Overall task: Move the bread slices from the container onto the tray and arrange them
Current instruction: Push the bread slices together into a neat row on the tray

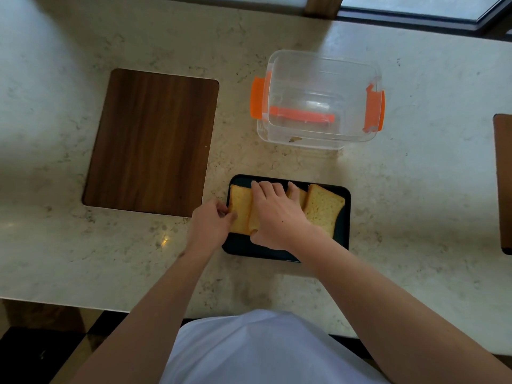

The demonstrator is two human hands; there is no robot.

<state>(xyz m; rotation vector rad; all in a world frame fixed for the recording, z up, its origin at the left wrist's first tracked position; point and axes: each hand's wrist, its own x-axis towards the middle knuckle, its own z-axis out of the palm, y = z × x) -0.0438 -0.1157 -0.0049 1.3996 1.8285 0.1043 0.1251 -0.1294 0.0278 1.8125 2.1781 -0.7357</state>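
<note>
A dark rectangular tray (343, 231) lies on the counter close to me, with several yellow bread slices lying across it in an overlapping row. My left hand (209, 224) pinches the left edge of the leftmost slice (240, 209). Spread flat, my right hand (275, 214) presses on the middle slices and hides most of them. The rightmost slice (322, 207) lies uncovered. Behind the tray stands the clear plastic container (318, 98) with orange clips; it holds only a crumb.
A dark wooden board (152, 142) is set into the pale stone counter to the left. Another brown panel (504, 184) shows at the right edge. A window frame runs along the far side, and the counter's front edge is at my body.
</note>
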